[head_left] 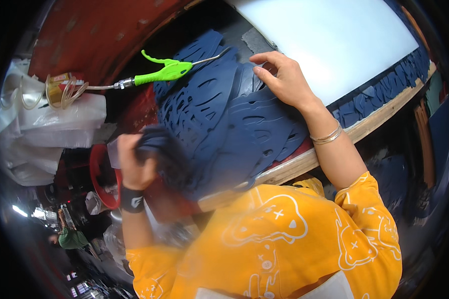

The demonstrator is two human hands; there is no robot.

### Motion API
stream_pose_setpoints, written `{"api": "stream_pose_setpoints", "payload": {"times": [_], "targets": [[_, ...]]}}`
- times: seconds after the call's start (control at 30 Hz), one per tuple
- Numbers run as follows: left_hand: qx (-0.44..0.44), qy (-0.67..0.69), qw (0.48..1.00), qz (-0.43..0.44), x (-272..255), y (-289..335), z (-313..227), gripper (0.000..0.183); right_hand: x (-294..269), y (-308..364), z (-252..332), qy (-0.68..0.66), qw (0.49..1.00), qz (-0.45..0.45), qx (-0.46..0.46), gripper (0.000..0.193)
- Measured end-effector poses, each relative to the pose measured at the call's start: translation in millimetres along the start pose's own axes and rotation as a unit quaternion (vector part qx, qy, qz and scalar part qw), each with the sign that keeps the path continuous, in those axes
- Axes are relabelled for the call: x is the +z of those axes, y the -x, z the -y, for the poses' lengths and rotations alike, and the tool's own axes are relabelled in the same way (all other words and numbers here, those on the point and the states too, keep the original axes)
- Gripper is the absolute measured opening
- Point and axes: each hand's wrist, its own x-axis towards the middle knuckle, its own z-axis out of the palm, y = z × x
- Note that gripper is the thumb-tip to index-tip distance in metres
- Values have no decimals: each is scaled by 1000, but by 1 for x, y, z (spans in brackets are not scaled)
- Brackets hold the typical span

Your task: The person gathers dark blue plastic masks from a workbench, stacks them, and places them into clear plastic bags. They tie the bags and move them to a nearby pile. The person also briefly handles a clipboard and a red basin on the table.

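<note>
My left hand [137, 164], with a black band at its wrist, is closed around a blurred bundle of dark blue foam pieces [162, 147], just off the table's left side. Spread over the table lie several overlapping dark blue foam sheets [254, 129] with curved cut-out slots and holes. Above their far right part hovers my right hand [284, 79], thumb and fingers apart, holding nothing. A bright green air blow gun [164, 72] with a thin bent metal nozzle rests across the far left of the sheets, its tip touching or close to them.
A white board [329, 40] covers the far right of the table, with blue foam scraps [379, 94] along its side. The wooden table edge [289, 169] runs before me. Left are a coiled hose [60, 94], plastic bags [40, 134] and a red basin [97, 179]. A person [72, 238] stands beyond.
</note>
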Motion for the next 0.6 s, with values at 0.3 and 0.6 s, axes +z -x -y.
{"api": "stream_pose_setpoints", "payload": {"times": [0.3, 0.6], "targets": [[-90, 98, 969, 208, 68, -142, 4, 47, 2, 1, 4, -12, 999, 29, 18, 28], [15, 143, 968, 204, 94, -130, -29, 61, 3, 2, 11, -11, 996, 81, 36, 33]]}}
